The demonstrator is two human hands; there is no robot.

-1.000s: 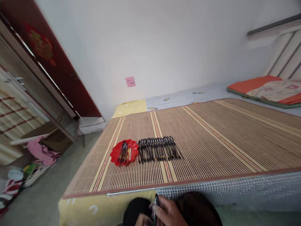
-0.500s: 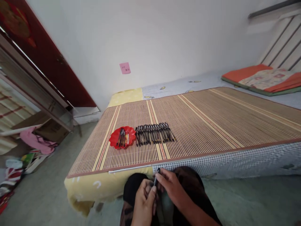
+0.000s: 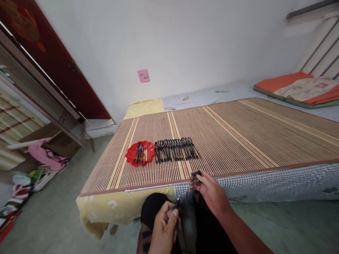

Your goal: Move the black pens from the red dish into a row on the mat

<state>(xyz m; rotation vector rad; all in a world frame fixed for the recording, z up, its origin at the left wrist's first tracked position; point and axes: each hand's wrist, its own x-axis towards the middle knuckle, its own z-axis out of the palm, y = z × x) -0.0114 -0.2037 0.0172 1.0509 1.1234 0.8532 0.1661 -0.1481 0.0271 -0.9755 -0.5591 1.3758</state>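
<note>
Above my lap, my left hand (image 3: 166,225) is closed round a dark pen (image 3: 177,201), its upper end pointing up past the thumb. My right hand (image 3: 209,190) is over the front edge of the bed, fingers pinched on a small dark pen cap (image 3: 198,175), partly hidden by the fingers. Beyond the hands, a row of black pens (image 3: 176,150) lies side by side on the striped mat (image 3: 227,141). Left of the row, a red scalloped plate (image 3: 129,155) holds several more pens (image 3: 139,152) and a thin white stick-like thing.
The mat covers a bed with a checked sheet (image 3: 265,183) and a yellow cloth (image 3: 97,208). A folded orange quilt (image 3: 296,83) lies at the far right. A pink note (image 3: 143,76) is on the wall. At left are a pink cloth (image 3: 42,155) and a cardboard box (image 3: 63,146).
My right hand has moved up and right, away from my left hand, with the cap pulled off the pen. My left hand stays low with the pen. The view has shifted slightly.
</note>
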